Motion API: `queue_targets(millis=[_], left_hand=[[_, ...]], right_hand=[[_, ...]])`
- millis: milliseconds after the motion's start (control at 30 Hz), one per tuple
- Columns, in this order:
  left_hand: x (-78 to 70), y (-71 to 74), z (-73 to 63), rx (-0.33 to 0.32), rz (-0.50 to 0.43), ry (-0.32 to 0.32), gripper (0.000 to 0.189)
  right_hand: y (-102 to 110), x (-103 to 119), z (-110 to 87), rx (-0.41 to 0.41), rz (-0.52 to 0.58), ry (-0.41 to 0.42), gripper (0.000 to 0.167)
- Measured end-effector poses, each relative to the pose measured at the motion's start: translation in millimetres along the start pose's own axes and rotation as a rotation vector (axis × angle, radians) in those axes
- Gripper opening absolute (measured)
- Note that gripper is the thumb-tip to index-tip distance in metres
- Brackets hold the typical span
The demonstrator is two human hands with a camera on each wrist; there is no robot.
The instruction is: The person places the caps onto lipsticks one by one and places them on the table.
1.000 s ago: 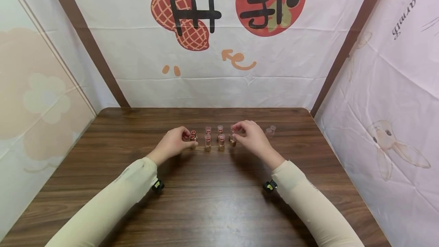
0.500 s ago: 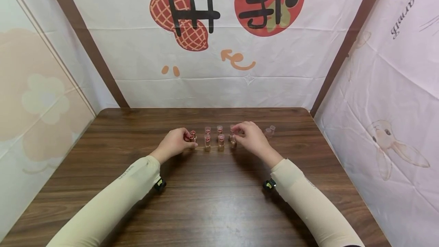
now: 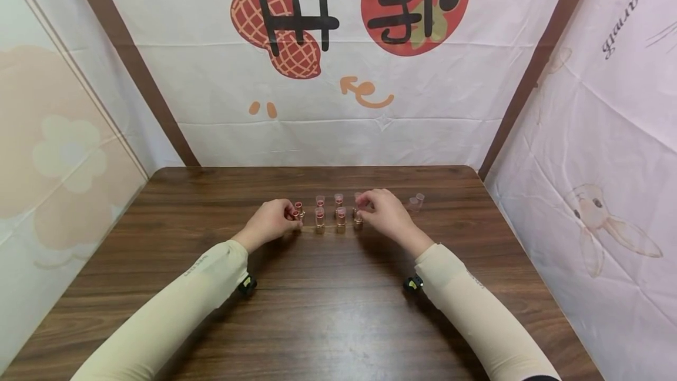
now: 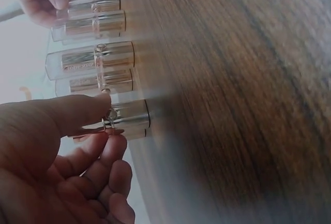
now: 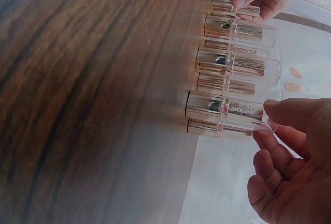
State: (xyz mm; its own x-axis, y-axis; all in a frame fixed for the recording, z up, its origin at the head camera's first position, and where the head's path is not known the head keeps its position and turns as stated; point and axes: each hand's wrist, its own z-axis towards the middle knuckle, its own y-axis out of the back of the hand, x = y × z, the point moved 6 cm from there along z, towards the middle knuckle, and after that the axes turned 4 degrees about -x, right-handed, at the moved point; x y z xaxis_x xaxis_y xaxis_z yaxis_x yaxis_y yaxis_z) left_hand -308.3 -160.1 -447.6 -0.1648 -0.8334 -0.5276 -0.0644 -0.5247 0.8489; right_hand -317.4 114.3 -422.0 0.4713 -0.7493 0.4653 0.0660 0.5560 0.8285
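Observation:
Several gold lipsticks stand upright in two short rows. At the left end, two lipsticks stand without caps, their red tops showing. My left hand pinches this pair, its thumb at the near lipstick and its fingertips behind. At the right end is a capped pair, the near one lettered "avocado". My right hand pinches that pair near the top, thumb in front and fingers behind, around the clear caps. The middle lipsticks wear clear caps; neither hand touches them.
Two loose clear caps lie right of my right hand. The brown wood-grain table ends at a white printed cloth behind. More printed cloth hangs at the right side.
Both hands stay at the two ends and have shifted only slightly. The near lipstick at the right end sits a little closer to me.

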Motion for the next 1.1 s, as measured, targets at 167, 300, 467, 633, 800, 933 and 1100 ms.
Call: queue_targets(millis=[167, 300, 467, 633, 800, 933, 1100], left_hand=[[-1.3, -1.4, -2.4, 0.019, 0.026, -0.018, 0.024], [0.0, -2.7, -2.7, 0.043, 0.013, -0.037, 0.025], [6.5, -2.2, -1.3, 0.071, -0.052, -0.052, 0.025], [9.8, -2.6, -1.0, 0.095, -0.078, -0.053, 0.026], [11.6, -6.2, -1.9, 0.104, -0.075, -0.034, 0.029], [11.1, -6.3, -2.7, 0.100, -0.070, -0.032, 0.031], [10.9, -7.6, -2.7, 0.099, -0.052, -0.044, 0.031]], right_hand=[[0, -1, -0.5, 0.003, 0.006, -0.002, 0.018], [-1, -2, -1.2, -0.008, 0.018, -0.001, 0.019], [-7, -7, -1.1, -0.009, 0.029, -0.025, 0.022], [-9, -8, -2.0, -0.014, 0.024, -0.015, 0.023], [-2, -11, -5.5, -0.026, 0.005, -0.002, 0.026], [11, -13, -7.2, -0.051, -0.016, 0.007, 0.031], [31, -19, -8.8, -0.077, -0.054, -0.011, 0.037]])
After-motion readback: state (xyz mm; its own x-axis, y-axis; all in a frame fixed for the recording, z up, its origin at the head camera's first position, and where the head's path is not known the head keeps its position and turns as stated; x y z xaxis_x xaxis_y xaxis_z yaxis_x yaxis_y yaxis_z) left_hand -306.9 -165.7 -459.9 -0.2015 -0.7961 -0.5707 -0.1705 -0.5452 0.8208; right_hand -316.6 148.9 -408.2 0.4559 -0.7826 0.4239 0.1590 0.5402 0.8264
